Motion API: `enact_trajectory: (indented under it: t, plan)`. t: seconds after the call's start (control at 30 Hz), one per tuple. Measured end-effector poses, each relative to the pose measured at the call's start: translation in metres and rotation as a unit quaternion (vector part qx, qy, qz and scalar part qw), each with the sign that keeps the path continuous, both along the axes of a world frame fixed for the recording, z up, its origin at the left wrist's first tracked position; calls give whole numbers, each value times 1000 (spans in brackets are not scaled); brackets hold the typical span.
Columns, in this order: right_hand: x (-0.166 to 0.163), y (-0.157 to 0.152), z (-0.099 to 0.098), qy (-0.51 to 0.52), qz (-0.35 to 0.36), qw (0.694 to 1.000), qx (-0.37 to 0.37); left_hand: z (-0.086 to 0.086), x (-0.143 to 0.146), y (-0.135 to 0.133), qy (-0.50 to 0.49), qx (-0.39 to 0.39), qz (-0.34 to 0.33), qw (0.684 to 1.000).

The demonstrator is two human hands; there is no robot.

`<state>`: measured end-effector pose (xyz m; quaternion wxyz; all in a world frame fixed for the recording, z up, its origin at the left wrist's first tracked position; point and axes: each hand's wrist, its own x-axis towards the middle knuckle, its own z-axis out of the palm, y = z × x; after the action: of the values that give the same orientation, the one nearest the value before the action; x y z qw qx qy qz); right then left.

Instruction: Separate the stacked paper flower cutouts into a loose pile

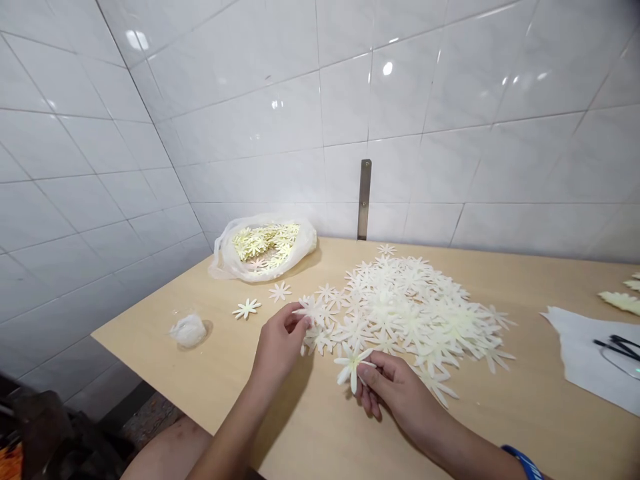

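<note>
My right hand [397, 387] pinches a pale flower-shaped piece [352, 364] with long narrow petals between thumb and fingers, just above the table. My left hand [276, 341] has its thumb and fingers closed on the petals of another white flower piece [314, 309] at the left edge of the pile. The broad pile of white flower pieces [400, 293] spreads over the table beyond both hands. Two single flower pieces, a nearer one [247, 308] and a farther one [280, 291], lie apart to the left of the pile.
An open plastic bag [220, 260] holding yellowish flower pieces stands at the back left of the wooden table [165, 373]. A crumpled clear plastic lump [188, 331] lies nearer me. White paper [580, 333] with dark cables [620, 348] is at right. A tiled wall [280, 173] borders the back.
</note>
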<state>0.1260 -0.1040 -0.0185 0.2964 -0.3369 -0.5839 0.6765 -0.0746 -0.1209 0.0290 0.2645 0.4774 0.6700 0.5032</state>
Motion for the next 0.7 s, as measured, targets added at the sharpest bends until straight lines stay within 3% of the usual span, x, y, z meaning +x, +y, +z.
enact_trajectory:
  t: [0.13,0.33,0.4,0.53,0.7]
  plan:
    - [1,0,1,24,9,1000,-10,1,7,-15,167,102,25,980]
    - [1,0,0,17,4,1000,-24,-15,36,-50,156,125,-103,974]
    - [1,0,0,21,8,1000,-21,-21,40,-52,128,99,-133,978]
    - [0,-2,4,11,11,999,-28,-26,45,-50,-28,23,-163,986]
    - [-1,-2,8,-7,42,999,-16,-28,48,-49,-132,-18,-93,987]
